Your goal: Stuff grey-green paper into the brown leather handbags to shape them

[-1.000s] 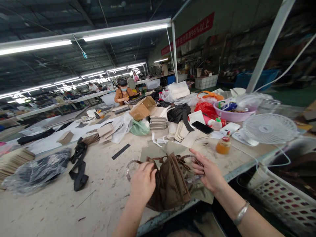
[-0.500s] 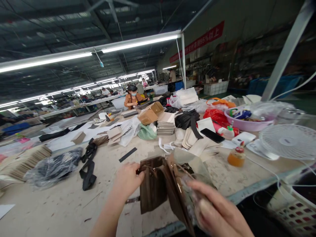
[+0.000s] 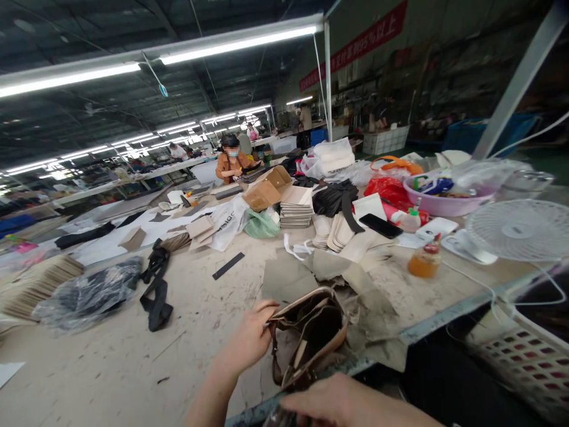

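Observation:
A brown handbag (image 3: 306,341) stands at the near table edge with its mouth open towards me, its dark inner compartments showing. My left hand (image 3: 254,333) pinches the bag's upper left rim between thumb and fingers. My right hand (image 3: 331,400) is low in front of the bag, at the bottom of the view. Its fingers are curled over a shiny, crumpled piece of what looks like clear plastic (image 3: 278,417), partly cut off by the frame. Grey-green wrapping sheets (image 3: 368,314) lie spread behind and right of the bag.
Left on the table are a plastic-wrapped dark bundle (image 3: 91,290) and black straps (image 3: 156,302). To the right stand a bottle of amber liquid (image 3: 424,261), a phone (image 3: 380,226), a white fan (image 3: 518,230) and a lilac basin (image 3: 448,203). A co-worker (image 3: 233,160) sits across the table.
The handbag has turned so its open mouth faces me. My right hand has moved from the bag's right side down and left to its front. My left hand keeps hold of the rim.

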Available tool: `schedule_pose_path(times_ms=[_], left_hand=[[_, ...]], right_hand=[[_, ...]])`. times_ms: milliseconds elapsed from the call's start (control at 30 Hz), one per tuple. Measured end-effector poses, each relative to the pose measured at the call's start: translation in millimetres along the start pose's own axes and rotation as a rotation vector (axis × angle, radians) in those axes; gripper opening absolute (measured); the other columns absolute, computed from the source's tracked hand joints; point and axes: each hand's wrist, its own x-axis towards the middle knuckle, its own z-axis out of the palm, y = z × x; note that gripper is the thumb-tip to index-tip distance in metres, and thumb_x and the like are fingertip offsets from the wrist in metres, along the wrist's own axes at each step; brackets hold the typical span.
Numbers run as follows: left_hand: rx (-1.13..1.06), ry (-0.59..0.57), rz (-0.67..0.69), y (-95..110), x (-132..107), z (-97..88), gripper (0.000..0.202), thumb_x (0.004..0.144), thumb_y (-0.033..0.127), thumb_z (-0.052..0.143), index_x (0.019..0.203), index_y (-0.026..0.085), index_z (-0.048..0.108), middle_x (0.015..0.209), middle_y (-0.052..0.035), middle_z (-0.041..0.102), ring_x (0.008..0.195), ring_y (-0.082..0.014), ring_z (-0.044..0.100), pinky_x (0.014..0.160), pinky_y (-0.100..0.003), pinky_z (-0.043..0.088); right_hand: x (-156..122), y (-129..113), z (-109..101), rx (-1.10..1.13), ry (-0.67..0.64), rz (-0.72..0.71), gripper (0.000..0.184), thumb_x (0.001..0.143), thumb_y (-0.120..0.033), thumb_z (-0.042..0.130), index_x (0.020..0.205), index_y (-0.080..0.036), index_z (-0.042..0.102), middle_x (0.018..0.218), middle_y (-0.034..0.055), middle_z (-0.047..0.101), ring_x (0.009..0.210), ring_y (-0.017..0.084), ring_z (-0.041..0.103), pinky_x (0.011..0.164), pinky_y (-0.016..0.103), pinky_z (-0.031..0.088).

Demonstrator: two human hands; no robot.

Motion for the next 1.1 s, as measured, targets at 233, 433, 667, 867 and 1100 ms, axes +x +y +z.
schedule_pose_path(times_ms=[233, 433, 667, 867, 1100], left_hand=[[-0.180, -0.068, -0.028, -18.1, -7.2, -0.9, 0.071, 0.067, -0.002, 0.038, 0.134, 0.020, 0.045, 0.142, -0.0040, 0.045, 0.133, -0.0190, 0.036, 0.114, -0.040, 0.025], [-0.329, -0.055, 0.005, -11.3, -12.6, -2.7, 0.056, 0.084, 0.026, 0.056, 0.137, 0.026, 0.041, 0.144, -0.0032, 0.041, 0.136, -0.0227, 0.032, 0.116, -0.044, 0.020], [-0.169, 0.004, -0.016, -4.8, -4.5, 16.3, 0.045, 0.080, 0.037, 0.066, 0.122, 0.024, 0.058, 0.123, -0.0038, 0.062, 0.118, -0.0232, 0.054, 0.116, -0.048, 0.016], [-0.253, 0.087, -0.040, -4.8, 9.8, 19.2, 0.026, 0.089, 0.032, 0.055, 0.111, 0.025, 0.066, 0.101, 0.0006, 0.071, 0.094, -0.0161, 0.064, 0.101, -0.032, 0.040], [-0.240, 0.106, -0.032, -10.6, 17.8, 20.1, 0.026, 0.089, 0.031, 0.055, 0.110, 0.022, 0.066, 0.103, -0.0005, 0.071, 0.092, -0.0154, 0.065, 0.083, -0.024, 0.048]], right_hand=[[13.4, 9.1, -41.6, -0.701, 0.486, -0.065, 0.029, 0.090, -0.018, 0.049, 0.118, -0.019, 0.058, 0.109, 0.0090, 0.062, 0.100, 0.021, 0.055, 0.087, 0.035, 0.047], [28.7, 14.6, -51.5, -0.923, 0.232, 0.104, 0.018, 0.085, -0.013, 0.053, 0.097, -0.023, 0.062, 0.091, 0.0014, 0.062, 0.084, 0.018, 0.058, 0.070, 0.030, 0.045], [32.1, 21.8, -60.8, -1.001, 0.192, 0.203, 0.018, 0.092, -0.021, 0.046, 0.084, -0.022, 0.063, 0.084, 0.0009, 0.062, 0.077, 0.016, 0.059, 0.064, 0.028, 0.040], [28.1, 25.2, -80.8, -0.993, 0.193, 0.252, 0.017, 0.090, -0.017, 0.047, 0.090, -0.024, 0.063, 0.086, -0.0009, 0.065, 0.078, 0.015, 0.061, 0.063, 0.027, 0.039], [29.5, 16.1, -89.8, -0.897, 0.216, 0.298, 0.020, 0.090, -0.028, 0.047, 0.092, -0.024, 0.066, 0.086, 0.0014, 0.067, 0.081, 0.017, 0.062, 0.071, 0.028, 0.041]])
